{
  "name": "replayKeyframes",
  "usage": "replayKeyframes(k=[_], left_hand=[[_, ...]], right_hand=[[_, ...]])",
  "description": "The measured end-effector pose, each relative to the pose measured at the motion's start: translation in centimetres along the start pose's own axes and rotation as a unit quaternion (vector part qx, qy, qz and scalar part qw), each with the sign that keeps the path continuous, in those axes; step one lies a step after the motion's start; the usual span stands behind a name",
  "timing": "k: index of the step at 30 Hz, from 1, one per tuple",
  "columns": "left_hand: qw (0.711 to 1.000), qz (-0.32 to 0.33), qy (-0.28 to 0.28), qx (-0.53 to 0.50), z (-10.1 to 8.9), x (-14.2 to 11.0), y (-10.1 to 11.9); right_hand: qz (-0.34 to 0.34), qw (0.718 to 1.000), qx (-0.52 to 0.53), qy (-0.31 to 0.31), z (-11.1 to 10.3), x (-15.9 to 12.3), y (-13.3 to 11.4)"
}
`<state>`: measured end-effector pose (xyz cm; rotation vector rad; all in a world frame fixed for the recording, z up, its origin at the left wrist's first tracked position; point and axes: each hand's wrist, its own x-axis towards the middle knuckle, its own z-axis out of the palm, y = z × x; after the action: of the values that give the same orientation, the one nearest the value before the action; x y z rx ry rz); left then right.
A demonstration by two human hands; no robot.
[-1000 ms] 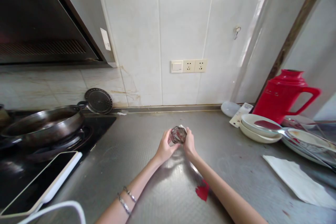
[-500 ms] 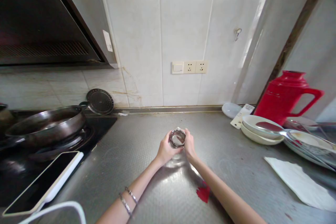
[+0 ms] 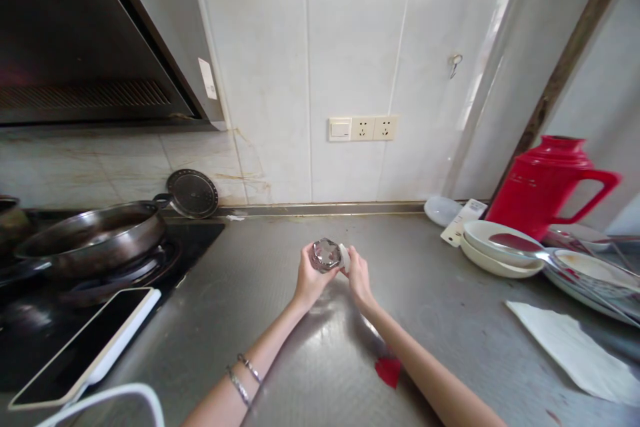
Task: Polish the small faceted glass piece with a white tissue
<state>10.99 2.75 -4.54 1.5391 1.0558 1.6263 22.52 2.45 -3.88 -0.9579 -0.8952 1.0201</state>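
Observation:
My left hand (image 3: 311, 279) is closed around a small clear glass cup (image 3: 326, 255) with a faceted rim, held above the steel counter (image 3: 280, 240). My right hand (image 3: 359, 276) pinches a small white piece (image 3: 345, 258), which looks like tissue, against the right side of the cup. Some of the fingers are hidden behind the cup. Beneath my right forearm lies a red scrap (image 3: 388, 371), partly covered by the arm.
At left, a pan (image 3: 100, 233) sits on the black stove, with a phone (image 3: 83, 347) at its near edge. To the right stand stacked white bowls (image 3: 500, 265), a red thermos (image 3: 545, 180) and patterned plates (image 3: 590, 273). A white napkin (image 3: 570, 347) lies nearer.
The cup has shifted slightly left and turned in my left hand. My right hand has drawn a little away from its side, and the white piece now shows between them.

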Motion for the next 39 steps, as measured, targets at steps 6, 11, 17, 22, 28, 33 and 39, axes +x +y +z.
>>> replayKeyframes(k=[6,11,17,22,28,33,39], left_hand=[[0.999,-0.004,-0.039,-0.015,0.6,-0.7,0.2],[0.997,0.002,-0.076,-0.020,0.8,-1.0,0.1],[0.996,0.006,-0.089,0.029,0.6,-1.2,0.2],[0.997,-0.005,-0.019,0.078,0.3,-0.5,-0.4],[0.992,-0.010,-0.093,0.083,0.2,-0.7,-0.8],[0.982,0.005,-0.190,0.006,0.2,-0.7,-1.1],[0.989,-0.020,-0.138,0.050,-0.4,0.3,-1.5]], right_hand=[[0.003,0.999,0.016,0.039,-0.8,1.1,0.3],[0.046,0.996,0.069,0.019,-0.1,1.2,0.5],[0.114,0.982,0.152,-0.008,0.9,0.7,0.0],[0.125,0.974,0.186,-0.017,2.0,-0.3,0.5],[0.137,0.972,0.191,0.012,1.5,0.2,1.1],[0.136,0.976,0.167,0.029,-0.8,2.6,0.4],[0.137,0.984,0.115,0.004,-1.3,3.3,0.1]])
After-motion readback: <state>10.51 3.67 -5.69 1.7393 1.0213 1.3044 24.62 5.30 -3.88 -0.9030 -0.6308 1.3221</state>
